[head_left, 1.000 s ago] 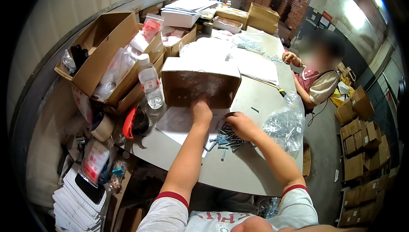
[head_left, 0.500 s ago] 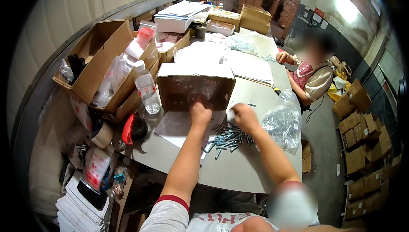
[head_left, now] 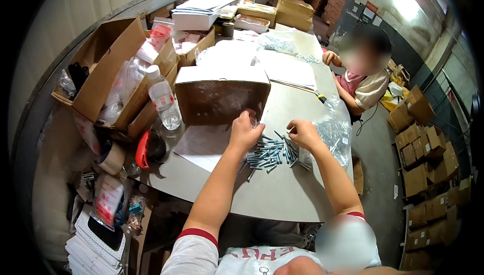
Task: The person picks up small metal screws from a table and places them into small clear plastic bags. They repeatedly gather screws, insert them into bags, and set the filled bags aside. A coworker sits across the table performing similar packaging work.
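Observation:
A loose pile of grey screws [head_left: 271, 154] lies on the grey table [head_left: 282, 199] in front of me. My left hand [head_left: 245, 131] hovers at the pile's left edge, fingers pinched on what looks like a small clear bag, just below a brown cardboard box [head_left: 222, 98]. On the pile's right side, my right hand [head_left: 304, 133] is curled around a few screws. A large clear plastic bag of screws [head_left: 335, 131] lies right beside my right hand.
A water bottle [head_left: 163, 101] stands left of the box, with a white paper sheet [head_left: 199, 146], a tape roll [head_left: 112, 158] and a red-handled tool [head_left: 142, 150] nearby. Open cartons [head_left: 108, 68] crowd the left. Another person [head_left: 365, 80] sits at the far right.
My left hand has come off the box's lower edge and drawn back toward the screws. My right hand stayed by the pile and has closed over it.

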A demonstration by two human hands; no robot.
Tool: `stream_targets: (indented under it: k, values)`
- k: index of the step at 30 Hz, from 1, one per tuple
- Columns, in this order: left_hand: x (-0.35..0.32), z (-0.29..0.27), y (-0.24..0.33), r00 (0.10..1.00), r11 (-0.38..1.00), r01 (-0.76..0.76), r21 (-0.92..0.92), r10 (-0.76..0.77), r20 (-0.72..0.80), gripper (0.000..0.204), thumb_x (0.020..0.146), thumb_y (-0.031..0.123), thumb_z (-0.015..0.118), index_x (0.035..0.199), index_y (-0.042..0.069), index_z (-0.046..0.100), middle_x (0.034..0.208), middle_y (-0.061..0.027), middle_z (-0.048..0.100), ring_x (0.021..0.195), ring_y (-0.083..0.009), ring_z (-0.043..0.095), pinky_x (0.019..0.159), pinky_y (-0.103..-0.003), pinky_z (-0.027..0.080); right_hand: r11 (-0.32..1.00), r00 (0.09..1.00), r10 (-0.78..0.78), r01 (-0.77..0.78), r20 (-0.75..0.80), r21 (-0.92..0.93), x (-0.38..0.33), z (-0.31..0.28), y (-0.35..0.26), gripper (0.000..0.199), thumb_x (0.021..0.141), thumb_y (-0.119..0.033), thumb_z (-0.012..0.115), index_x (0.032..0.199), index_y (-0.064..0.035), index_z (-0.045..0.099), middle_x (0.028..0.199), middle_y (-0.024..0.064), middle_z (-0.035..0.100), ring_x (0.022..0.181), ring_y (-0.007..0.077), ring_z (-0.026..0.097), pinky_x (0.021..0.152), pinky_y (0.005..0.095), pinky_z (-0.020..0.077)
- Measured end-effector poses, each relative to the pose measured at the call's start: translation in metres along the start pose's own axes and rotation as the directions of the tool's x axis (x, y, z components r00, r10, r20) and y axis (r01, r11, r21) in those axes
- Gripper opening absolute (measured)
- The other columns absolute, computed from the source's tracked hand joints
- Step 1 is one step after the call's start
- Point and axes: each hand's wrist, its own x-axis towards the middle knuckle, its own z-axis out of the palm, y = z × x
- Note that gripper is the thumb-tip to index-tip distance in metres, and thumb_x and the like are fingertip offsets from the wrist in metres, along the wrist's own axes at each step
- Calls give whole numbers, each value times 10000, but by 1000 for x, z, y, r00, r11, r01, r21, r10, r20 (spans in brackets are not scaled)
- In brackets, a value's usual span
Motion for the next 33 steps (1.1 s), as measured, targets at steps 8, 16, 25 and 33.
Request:
stream_targets:
  k: [8, 16, 25, 33]
  values:
    - [-9, 5, 16, 988, 986, 1, -166, 25, 155, 329, 695, 202, 742, 872, -6, 559, 750, -76, 605, 673, -138, 557, 657, -278, 475, 982, 999, 26, -30, -27, -188, 5, 20, -6, 254, 654, -110, 712, 897, -52, 664, 808, 130, 692, 797, 293, 670, 744, 366, 532]
    - [-8, 1, 19, 977, 969, 78, -233, -28, 210, 365, 695, 190, 750, 924, -3, 540, 744, -55, 575, 685, -112, 534, 655, -266, 464, 994, 996, 33, -25, 80, -105, 21, 16, -5, 350, 602, -141, 710, 924, -35, 623, 820, 166, 669, 792, 313, 656, 725, 368, 527]
    - [-6, 2, 12, 962, 962, 163, -220, -105, 251, 417, 688, 200, 749, 988, -19, 560, 846, -93, 610, 775, -142, 578, 708, -291, 482, 983, 997, 60, -69, 57, 169, 29, 22, -33, 320, 610, -104, 719, 903, -3, 640, 847, 170, 686, 795, 263, 676, 719, 342, 534]
    - [-12, 15, -1, 915, 995, 45, -91, -4, 403, 387, 602, 155, 757, 936, 15, 620, 775, -128, 634, 758, -236, 634, 703, -329, 497, 408, 992, -17, -106, 124, 907, 15, -5, -45, 322, 712, 8, 684, 1008, 11, 558, 847, 75, 596, 719, 134, 582, 595, 267, 482]
